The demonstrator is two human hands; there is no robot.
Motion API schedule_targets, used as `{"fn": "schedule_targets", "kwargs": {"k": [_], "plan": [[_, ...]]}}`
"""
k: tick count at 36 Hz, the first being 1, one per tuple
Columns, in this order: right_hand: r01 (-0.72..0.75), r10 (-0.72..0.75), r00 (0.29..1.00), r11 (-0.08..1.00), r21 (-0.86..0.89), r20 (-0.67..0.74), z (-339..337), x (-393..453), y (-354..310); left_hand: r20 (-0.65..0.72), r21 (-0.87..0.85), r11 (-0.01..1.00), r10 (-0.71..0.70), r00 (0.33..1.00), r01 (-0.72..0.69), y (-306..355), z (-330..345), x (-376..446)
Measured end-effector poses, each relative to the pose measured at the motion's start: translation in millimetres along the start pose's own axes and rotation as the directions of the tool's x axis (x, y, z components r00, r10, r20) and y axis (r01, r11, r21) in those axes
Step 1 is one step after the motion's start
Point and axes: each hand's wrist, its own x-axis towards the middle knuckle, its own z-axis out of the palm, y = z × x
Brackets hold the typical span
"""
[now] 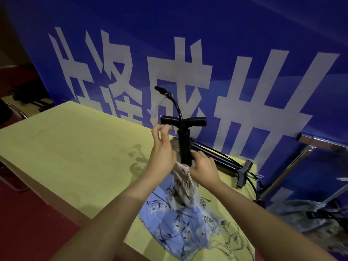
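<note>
The fingers [198, 155] of the right hand [202, 166] are clamped on the bag [185, 187] around the upright pump [183, 146]; those of the left hand [162, 153] are spread.

Event hall or trade-fair stand: huge blue banner [244, 25] with white characters, red carpet [28, 223], cloth-covered table [75, 147].

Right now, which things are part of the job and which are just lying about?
In use: upright black pump, drawstring bag, left hand, right hand.
Lying about: second pump, blue floral cloth, banner.
</note>
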Motion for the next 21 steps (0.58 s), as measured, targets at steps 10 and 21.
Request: {"fn": "schedule_targets", "kwargs": {"k": [10,21], "plan": [[0.047,-0.052,0.996,0.996,0.077,0.068,2,-4,14,0.193,0.147,0.989,-0.022,0.981,-0.006,6,7,8],[-0.002,-0.012,0.998,0.975,0.222,0.064,-16,-18,32,0.274,0.244,0.968,-0.004,0.962,-0.066,11,12,20]]}}
